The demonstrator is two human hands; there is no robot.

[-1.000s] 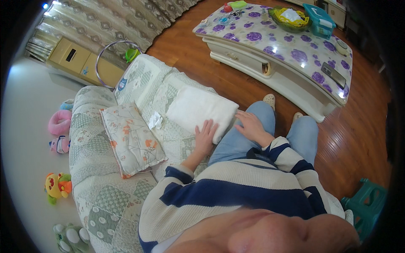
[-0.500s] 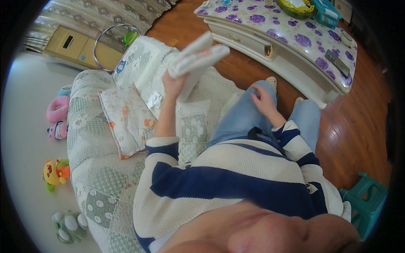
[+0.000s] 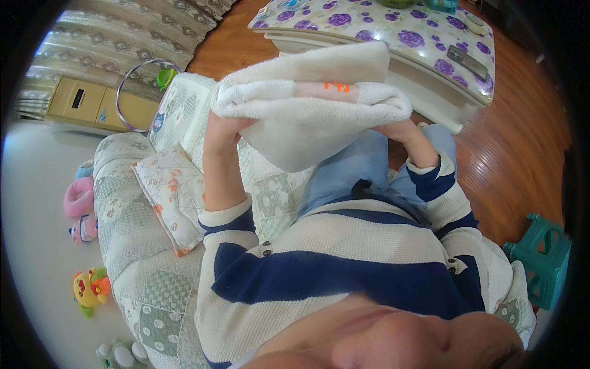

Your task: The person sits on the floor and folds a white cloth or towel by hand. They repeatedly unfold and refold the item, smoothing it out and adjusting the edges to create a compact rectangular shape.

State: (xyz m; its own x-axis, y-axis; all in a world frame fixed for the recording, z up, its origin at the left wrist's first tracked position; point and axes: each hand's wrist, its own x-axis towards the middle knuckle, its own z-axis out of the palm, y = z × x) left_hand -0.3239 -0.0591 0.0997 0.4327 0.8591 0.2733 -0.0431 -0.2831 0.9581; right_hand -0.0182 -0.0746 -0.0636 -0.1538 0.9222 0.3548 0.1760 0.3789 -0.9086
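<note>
A white folded towel (image 3: pixel 307 132) with a pale pinkish band and an orange mark hangs in front of me, above my lap. My left hand (image 3: pixel 228 131) grips its left end from below, fingers mostly hidden by the cloth. At the opposite end, my right hand (image 3: pixel 399 130) holds the lower right edge, its fingertips behind the towel. The layers are loosely folded, with one flap standing up at the back and another drooping toward my lap.
I sit on a sofa with a quilted patchwork cover (image 3: pixel 166 307). A floral cushion (image 3: pixel 172 197) lies to the left. Ahead stands a coffee table (image 3: pixel 369 34) with a purple-rose cover and a phone (image 3: pixel 468 61). A green plastic stool (image 3: pixel 541 261) is at right, plush toys (image 3: pixel 91 289) at left.
The towel has come round to face me, spread wider between both hands. My right hand has left my thigh and taken hold of its right end. The view has shifted slightly.
</note>
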